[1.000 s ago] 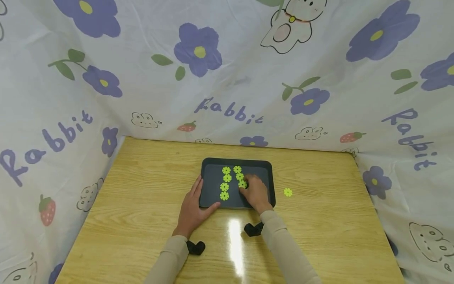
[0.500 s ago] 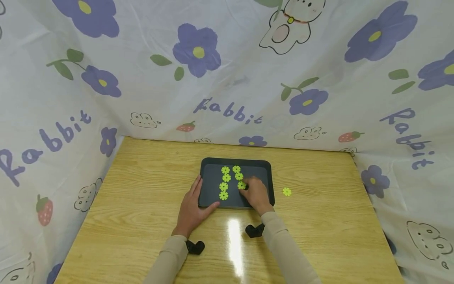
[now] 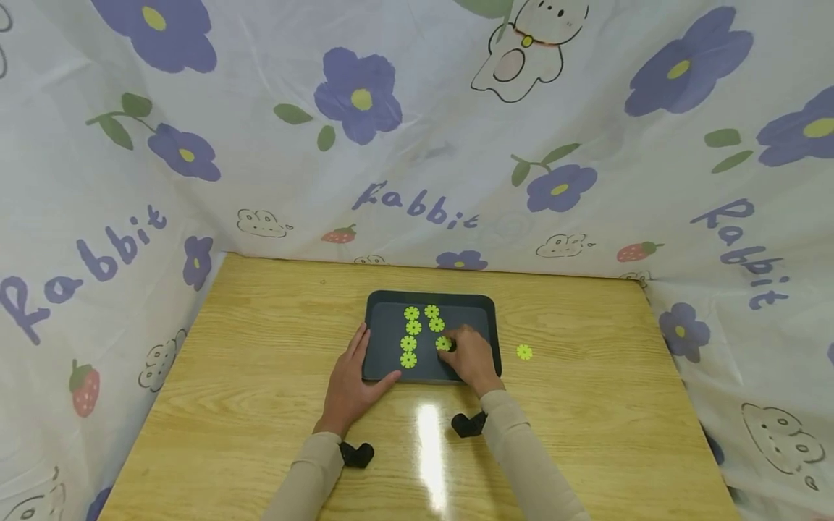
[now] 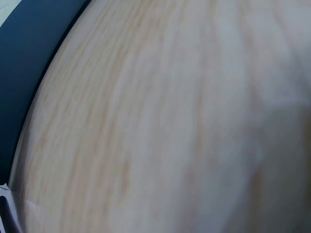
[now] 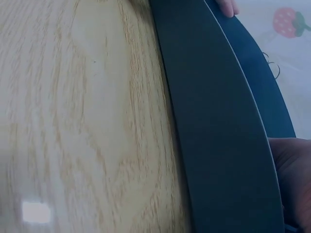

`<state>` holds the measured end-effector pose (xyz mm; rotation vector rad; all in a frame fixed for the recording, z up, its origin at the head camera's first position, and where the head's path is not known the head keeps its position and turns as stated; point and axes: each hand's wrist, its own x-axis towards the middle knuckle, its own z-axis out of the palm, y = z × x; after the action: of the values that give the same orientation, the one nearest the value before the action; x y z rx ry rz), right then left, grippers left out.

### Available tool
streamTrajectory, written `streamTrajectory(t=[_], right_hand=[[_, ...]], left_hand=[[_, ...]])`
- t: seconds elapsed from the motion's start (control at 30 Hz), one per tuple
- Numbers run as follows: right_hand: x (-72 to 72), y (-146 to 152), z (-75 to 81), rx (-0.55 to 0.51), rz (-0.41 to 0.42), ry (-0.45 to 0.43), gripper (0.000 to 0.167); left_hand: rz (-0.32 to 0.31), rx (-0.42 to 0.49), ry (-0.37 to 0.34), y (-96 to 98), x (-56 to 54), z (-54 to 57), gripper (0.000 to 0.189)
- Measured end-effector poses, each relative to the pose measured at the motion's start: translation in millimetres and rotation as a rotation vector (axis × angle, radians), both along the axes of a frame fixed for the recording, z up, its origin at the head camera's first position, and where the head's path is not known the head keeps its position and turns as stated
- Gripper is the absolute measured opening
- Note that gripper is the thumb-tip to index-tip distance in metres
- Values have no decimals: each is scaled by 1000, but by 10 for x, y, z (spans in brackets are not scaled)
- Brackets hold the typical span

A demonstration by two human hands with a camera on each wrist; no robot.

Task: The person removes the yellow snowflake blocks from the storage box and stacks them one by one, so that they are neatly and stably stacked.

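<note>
A dark grey tray (image 3: 386, 369) lies on the wooden table, holding several yellow-green notched plastic discs in two columns. The left column (image 3: 408, 343) runs from near the back towards the front; the other column has two discs at its back (image 3: 434, 318). My right hand (image 3: 473, 357) reaches over the tray's front right part and pinches a notched disc (image 3: 443, 343) between thumb and fingers, just in front of those two. My left hand (image 3: 349, 386) rests at the tray's left front corner, fingers straight along the left side and thumb at the front rim.
One more yellow-green disc (image 3: 524, 352) lies on the table (image 3: 586, 405) to the right of the tray. A white printed cloth (image 3: 417, 145) rises around the table's back and sides. The right wrist view shows the tray's outer wall (image 5: 209, 107) close up.
The pinched disc has shifted slightly towards the front with my right hand, widening its gap from the disc behind it. My left hand stays at the tray corner.
</note>
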<state>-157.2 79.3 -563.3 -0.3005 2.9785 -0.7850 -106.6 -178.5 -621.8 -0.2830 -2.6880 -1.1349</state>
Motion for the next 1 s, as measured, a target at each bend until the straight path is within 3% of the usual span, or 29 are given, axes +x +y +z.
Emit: streamTrajectory(t=[0.17,0.47,0.67,0.83,1.0], right_hand=[[19,56,13,-2,-14,13,39],[35,286,278,-87,-71,109,38],[54,637,437,-151,-157,148,39],[85,1016,410,-146,-246,145,42],[134,1294,314,-132,-308,80,43]], left_hand=[[3,9,-2,-8,6,-3,103],[5,22,-17,-19,-6,-19,103],[1,23,-30,1,-7,3,104],[0,0,-16,5,-19,-3,104],[-5,11,-9,-3,-12,7,104]])
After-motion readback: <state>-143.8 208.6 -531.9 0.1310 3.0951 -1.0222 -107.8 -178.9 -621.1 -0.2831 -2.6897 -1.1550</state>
